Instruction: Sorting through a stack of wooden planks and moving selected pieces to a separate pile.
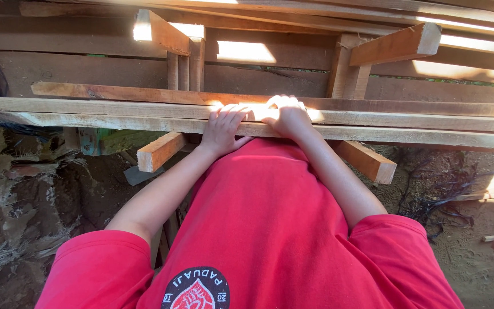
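Long rough wooden planks (87,111) lie stacked across the view on two cross beams. My left hand (223,129) rests flat on the edge of the nearest plank, fingers spread over its top. My right hand (286,114) sits beside it, fingers curled over the same plank edge, lit by sunlight. Both hands are close together at the middle of the stack. My red shirt (270,229) fills the lower part of the view.
Two short support beams (158,151) (367,161) stick out under the planks toward me. More boards and upright posts (347,71) stand behind. Earth and rock (18,200) are at the left, sandy ground with dark roots (441,194) at the right.
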